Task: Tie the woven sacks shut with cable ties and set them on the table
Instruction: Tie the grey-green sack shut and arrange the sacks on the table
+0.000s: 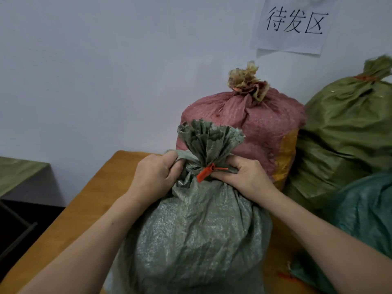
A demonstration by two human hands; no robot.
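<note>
A full grey-green woven sack [195,236] stands upright on the wooden table [91,200] in front of me. Its gathered neck fans out above an orange cable tie [204,172] cinched round it. My left hand [154,177] grips the neck fabric on the left side. My right hand [239,177] grips the neck on the right, fingers curled beside the tie's tail.
Behind stand a tied red sack [250,126] and a tied olive sack [347,128]; a teal sack [364,211] lies at the right. A paper sign [294,24] hangs on the wall. Left of the table sits a cloth-covered surface [19,172] over a dark gap.
</note>
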